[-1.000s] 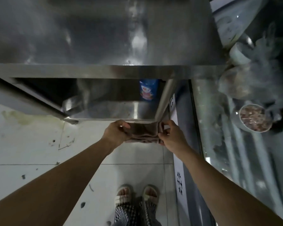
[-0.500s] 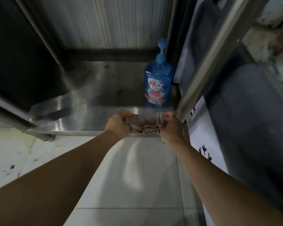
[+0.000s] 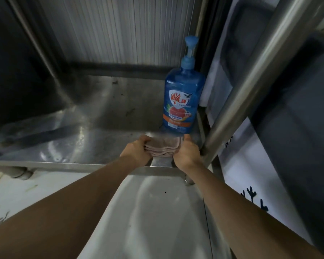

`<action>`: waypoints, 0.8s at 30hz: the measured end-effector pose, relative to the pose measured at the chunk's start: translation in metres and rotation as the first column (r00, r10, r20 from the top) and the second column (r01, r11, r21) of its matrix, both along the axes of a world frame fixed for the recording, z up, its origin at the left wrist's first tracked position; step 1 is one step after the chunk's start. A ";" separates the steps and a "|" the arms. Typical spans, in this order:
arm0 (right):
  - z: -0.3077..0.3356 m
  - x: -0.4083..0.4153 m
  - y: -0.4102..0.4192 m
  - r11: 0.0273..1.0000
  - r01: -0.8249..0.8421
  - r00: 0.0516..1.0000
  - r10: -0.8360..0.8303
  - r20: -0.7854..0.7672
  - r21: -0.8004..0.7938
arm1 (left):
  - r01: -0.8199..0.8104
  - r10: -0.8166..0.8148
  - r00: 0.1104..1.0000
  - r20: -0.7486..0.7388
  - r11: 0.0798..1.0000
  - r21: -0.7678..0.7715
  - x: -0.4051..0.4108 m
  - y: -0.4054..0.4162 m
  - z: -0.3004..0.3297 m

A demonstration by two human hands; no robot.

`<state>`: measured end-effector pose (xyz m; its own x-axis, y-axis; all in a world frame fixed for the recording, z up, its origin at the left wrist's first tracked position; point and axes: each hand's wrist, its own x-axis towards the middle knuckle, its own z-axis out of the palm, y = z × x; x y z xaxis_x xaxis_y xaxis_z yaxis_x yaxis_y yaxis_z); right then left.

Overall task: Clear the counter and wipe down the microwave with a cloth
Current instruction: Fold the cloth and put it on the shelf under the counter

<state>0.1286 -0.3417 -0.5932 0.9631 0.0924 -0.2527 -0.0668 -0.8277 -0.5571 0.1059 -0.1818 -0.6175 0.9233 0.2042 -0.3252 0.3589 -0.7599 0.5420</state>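
The cloth (image 3: 162, 148), pinkish and folded into several layers, sits at the front edge of the low steel shelf (image 3: 67, 144), just in front of the blue soap bottle (image 3: 181, 101), which stands upright in the shelf's right rear corner beside the steel leg (image 3: 238, 101). The folds lie stacked and even, which suggests the cloth is being set down or taken up as a neat pad, probably to keep it compact for wiping. The left hand (image 3: 137, 149) grips the cloth's left end, fingers curled over the top. The right hand (image 3: 185, 152) grips the right end likewise. The microwave is not in view. Below the shelf lies a pale tiled floor (image 3: 157, 212).
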 end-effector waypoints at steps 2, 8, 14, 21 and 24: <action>0.004 -0.007 0.000 0.999 -0.029 1.000 0.029 0.000 -0.024 | 0.025 -0.021 0.999 -0.044 0.996 0.081 -0.005 0.002 0.004; 0.057 -0.042 0.000 0.993 -0.117 0.991 0.115 -0.063 -0.028 | 0.077 -0.060 0.990 -0.130 0.988 0.134 -0.048 -0.003 0.061; 0.151 -0.081 -0.010 0.923 -0.306 0.949 0.276 -0.154 -0.233 | 0.150 -0.122 0.975 -0.186 0.978 0.144 -0.088 -0.010 0.165; 0.276 -0.119 -0.029 0.908 -0.339 0.937 0.304 -0.170 -0.244 | 0.179 -0.150 0.964 -0.220 0.977 0.116 -0.119 -0.028 0.306; 0.332 -0.138 -0.037 0.916 -0.324 0.942 0.289 -0.170 -0.237 | 0.204 -0.167 0.954 -0.249 0.970 0.134 -0.139 -0.037 0.362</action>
<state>-0.0092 -0.3783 -0.2609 0.8553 0.2924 -0.4277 0.1564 -0.9327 -0.3249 -0.0332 -0.2190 -0.2556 0.8516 0.1021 -0.5142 0.3058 -0.8935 0.3290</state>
